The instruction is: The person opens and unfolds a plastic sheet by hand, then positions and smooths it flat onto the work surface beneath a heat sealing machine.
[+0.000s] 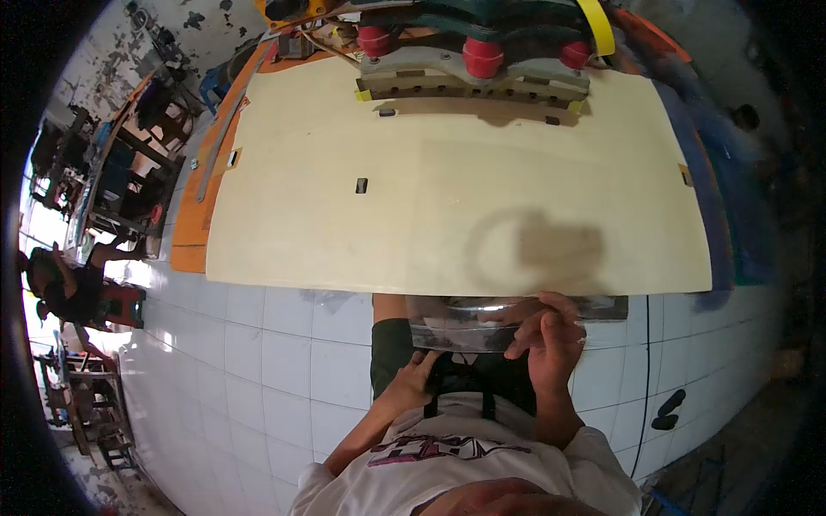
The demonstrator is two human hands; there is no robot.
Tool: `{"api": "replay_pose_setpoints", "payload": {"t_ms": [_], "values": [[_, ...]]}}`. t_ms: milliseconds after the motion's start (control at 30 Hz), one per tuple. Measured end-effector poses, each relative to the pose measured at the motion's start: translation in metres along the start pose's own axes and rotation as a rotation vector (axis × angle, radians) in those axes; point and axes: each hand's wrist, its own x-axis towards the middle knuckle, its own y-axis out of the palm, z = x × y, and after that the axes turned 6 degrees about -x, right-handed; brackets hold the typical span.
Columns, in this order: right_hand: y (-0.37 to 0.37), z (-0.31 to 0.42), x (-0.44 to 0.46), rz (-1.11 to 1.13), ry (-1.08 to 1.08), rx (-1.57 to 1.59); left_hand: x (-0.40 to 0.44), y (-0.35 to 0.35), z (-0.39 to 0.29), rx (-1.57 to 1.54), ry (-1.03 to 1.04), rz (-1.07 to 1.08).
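R hand (552, 335) had its grip closed on the R end of a clear curved strip (465, 322), fingers bent on it, prob. to steady thin, bendy stuff. Strip was above the lap, just by the near edge of the cream sheet (301, 224) on the table (191, 245), prob. to have it close & in good view. L hand (416, 380) lay low by the strip's L end, near the shorts (393, 346); can't tell if its grip held anything. Machine (430, 64) w/ red knobs (482, 58) stood at far side, prob. out of the hands' way. Small dark rectangles (361, 186) dotted the sheet, reason unclear.
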Motion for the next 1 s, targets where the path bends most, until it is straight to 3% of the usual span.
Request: {"api": "replay_pose_setpoints", "payload": {"t_ms": [133, 200, 233, 300, 333, 400, 433, 500, 533, 567, 600, 633, 700, 767, 833, 900, 1000], "values": [[0.007, -0.001, 0.005, 0.015, -0.016, 0.040, -0.002, 0.001, -0.014, -0.153, 0.014, 0.012], [0.017, 0.005, 0.008, -0.026, 0.047, 0.057, 0.009, 0.015, -0.011, -0.746, -0.122, -0.002], [0.021, 0.004, 0.010, -0.028, 0.049, 0.059, 0.011, 0.016, -0.007, -0.745, -0.125, -0.001], [0.025, 0.002, 0.014, 0.018, 0.027, 0.059, 0.019, 0.014, -0.003, -1.410, -0.234, -0.284], [0.027, 0.003, 0.014, 0.026, 0.053, 0.051, 0.019, 0.007, 0.004, -1.477, -0.172, -0.439], [0.029, 0.008, 0.015, 0.028, 0.059, 0.038, 0.003, -0.013, 0.021, -1.481, -0.197, -0.804], [0.029, 0.010, 0.016, 0.033, 0.064, 0.027, -0.011, -0.031, 0.012, -1.344, -0.220, -0.957], [0.027, 0.012, 0.016, 0.042, 0.052, 0.012, -0.050, -0.036, 0.043, -0.817, -0.306, -1.024], [0.026, 0.011, 0.017, 0.050, 0.044, 0.001, -0.073, -0.035, 0.061, -0.439, -0.382, -0.907], [0.026, 0.012, 0.018, 0.046, 0.040, 0.002, -0.105, -0.037, 0.103, 0.337, -0.333, -0.591], [0.028, 0.013, 0.018, 0.049, 0.038, -0.017, -0.106, -0.061, 0.042, 0.420, -0.863, -0.201], [0.028, 0.014, 0.016, 0.051, 0.040, -0.037, -0.116, -0.060, 0.049, 0.573, -1.030, -0.080], [0.030, 0.012, 0.013, 0.040, 0.042, -0.023, -0.103, -0.062, 0.040, 0.592, -0.892, -0.346], [0.030, 0.011, 0.011, 0.036, 0.049, -0.016, -0.063, -0.047, 0.035, 0.325, -0.412, -0.600], [0.027, 0.012, 0.010, 0.063, 0.052, 0.013, -0.015, -0.039, -0.031, -0.133, -0.226, -0.258], [0.027, 0.013, 0.008, 0.070, 0.063, 0.003, 0.024, -0.013, -0.053, -0.196, -0.212, 0.276], [0.023, 0.016, 0.007, 0.069, 0.081, -0.013, 0.063, 0.047, -0.040, 0.026, -0.006, 0.440]]}}
